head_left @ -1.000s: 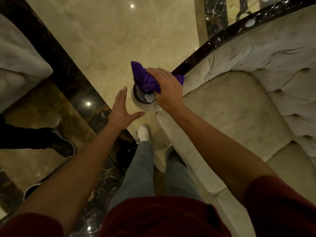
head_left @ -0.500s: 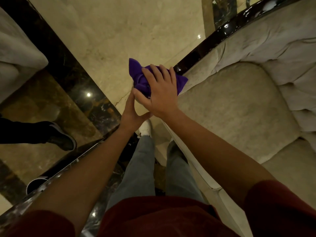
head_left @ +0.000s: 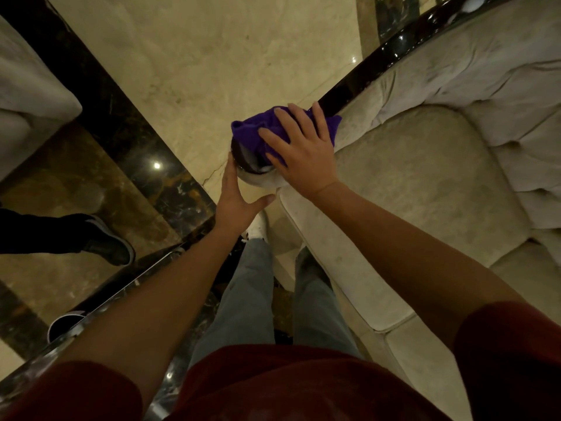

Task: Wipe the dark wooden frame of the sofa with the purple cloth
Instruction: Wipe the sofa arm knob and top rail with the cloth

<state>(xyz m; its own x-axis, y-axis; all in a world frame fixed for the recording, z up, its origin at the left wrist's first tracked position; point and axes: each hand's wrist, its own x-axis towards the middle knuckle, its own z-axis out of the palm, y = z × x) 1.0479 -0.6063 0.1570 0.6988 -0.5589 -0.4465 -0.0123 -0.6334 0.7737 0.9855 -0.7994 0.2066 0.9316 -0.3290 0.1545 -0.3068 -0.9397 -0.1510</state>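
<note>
cloth (head_left: 258, 136) sits under my right hand (head_left: 303, 153), palm down and fingers spread flat across it, pressing it onto the round front end of the frame (head_left: 358, 83) rather than gripping it. a purple fold sticks out past my fingertips on the far left side, and another corner shows to the right of my hand. below the cloth the dark glossy knob of the armrest shows bare, with pale upholstery wrapping under it.

my left hand (head_left: 236, 199) is open and holds nothing; its fingers reach up along the left side of that knob, thumb out to the right, touching or just short of it, i can't say which.

from my right hand the dark rail runs away up and to the right in a long, gently curved line along the top of the sofa (head_left: 425, 177) arm and back, shiny with ceiling reflections. that is the long axis to follow: i judge the next stroke should slide the cloth away from me along it, and the right hand, already at its near end, is the one to do it. most of the rail looks not yet covered.

a dark shoe (head_left: 109, 241) stands well to the left on the marble floor (head_left: 212, 56).
</note>
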